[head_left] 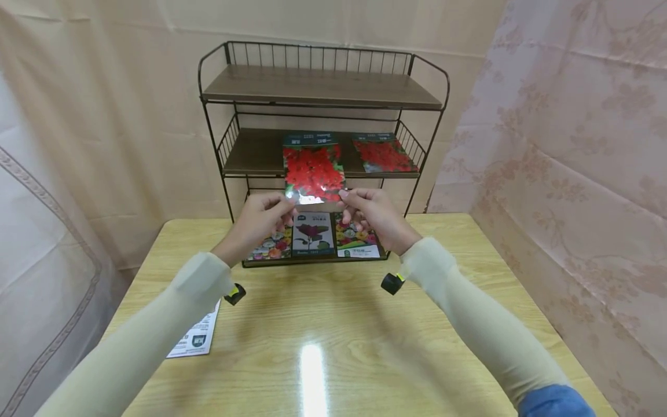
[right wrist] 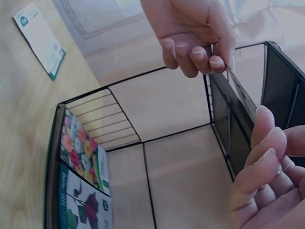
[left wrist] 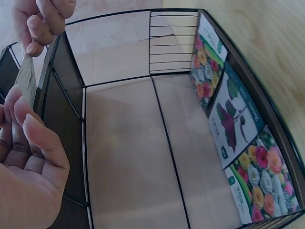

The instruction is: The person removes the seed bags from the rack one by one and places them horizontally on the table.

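Table [head_left: 260,347], three-tier wire-railed rack [head_left: 318,86], red-flower packet [head_left: 312,168] held at it.
From where I stand: packet's far end over middle shelf [head_left: 257,152], contact unclear; matching packet [head_left: 385,155] lies right; left hand [head_left: 263,217] pinches the held one's near left corner, right hand [head_left: 376,217] near right.

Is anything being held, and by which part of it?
A red-flower packet, pinched at its near corners: left hand on one, right hand on the other.

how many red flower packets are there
2: one packet held by the left hand and right hand, another packet on the middle shelf, at right. More may be hidden.
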`<state>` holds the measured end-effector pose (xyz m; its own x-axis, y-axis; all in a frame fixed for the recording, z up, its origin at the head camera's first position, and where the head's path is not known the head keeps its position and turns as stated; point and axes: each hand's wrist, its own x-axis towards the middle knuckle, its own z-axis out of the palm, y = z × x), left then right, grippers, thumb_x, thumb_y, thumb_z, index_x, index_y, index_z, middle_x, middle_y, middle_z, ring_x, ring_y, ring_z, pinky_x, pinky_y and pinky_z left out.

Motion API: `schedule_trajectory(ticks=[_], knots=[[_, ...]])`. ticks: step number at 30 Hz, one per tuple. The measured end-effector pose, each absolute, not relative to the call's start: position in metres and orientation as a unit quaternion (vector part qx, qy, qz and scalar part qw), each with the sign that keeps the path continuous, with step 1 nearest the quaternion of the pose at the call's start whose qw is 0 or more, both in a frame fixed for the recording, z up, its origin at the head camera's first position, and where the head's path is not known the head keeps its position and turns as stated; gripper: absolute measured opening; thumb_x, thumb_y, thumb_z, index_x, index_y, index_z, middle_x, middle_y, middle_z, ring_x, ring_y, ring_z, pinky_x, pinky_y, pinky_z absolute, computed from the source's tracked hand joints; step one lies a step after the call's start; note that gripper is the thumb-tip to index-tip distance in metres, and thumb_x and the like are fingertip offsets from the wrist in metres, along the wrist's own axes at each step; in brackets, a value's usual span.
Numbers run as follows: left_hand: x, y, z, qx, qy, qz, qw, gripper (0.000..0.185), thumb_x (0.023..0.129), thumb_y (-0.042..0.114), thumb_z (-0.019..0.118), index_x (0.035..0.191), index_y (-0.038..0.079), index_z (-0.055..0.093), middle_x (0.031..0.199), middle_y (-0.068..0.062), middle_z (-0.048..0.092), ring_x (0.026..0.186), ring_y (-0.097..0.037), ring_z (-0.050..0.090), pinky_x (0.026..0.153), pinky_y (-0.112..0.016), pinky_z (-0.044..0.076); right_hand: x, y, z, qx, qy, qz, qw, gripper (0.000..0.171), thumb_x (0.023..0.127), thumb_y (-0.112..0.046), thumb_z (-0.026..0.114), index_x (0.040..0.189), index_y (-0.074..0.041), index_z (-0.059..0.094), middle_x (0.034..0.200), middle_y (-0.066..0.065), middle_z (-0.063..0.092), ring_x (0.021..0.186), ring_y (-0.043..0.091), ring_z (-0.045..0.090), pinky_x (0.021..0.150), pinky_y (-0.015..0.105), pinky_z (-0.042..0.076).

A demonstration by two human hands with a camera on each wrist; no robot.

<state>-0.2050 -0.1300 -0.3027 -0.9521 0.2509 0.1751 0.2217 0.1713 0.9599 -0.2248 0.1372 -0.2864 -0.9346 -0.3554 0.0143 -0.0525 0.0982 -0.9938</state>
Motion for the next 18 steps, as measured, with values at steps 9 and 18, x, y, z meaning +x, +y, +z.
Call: schedule_trajectory(ticks=[9,18], knots=[[-0.181,-0.146,-0.312,0.177,0.778,0.603,0.016,0.038,0.106,0.037,0.060,0.095,0.002,0.066,0.092,-0.019,0.066,0.072,-0.024,0.057,0.062,-0.027,0.051,-0.214,0.132,-0.306,-0.186,0.710,-0.667,0.123,0.029,0.106,-0.028,0.060,0.102,-0.001,0.068,0.075,0.009,0.063,0.054,0.014,0.046,0.050,0.026,0.041],[-0.163,-0.164,-0.327,0.178,0.785,0.593,0.032,0.034,0.108,0.031,0.056,0.096,0.002,0.065,0.093,-0.015,0.067,0.077,-0.026,0.060,0.067,-0.029,0.052,-0.200,0.124,-0.322,-0.242,0.701,-0.654,0.145,0.037,0.103,-0.034,0.065,0.093,0.001,0.066,0.074,0.011,0.064,0.051,0.017,0.044,0.049,0.028,0.039]])
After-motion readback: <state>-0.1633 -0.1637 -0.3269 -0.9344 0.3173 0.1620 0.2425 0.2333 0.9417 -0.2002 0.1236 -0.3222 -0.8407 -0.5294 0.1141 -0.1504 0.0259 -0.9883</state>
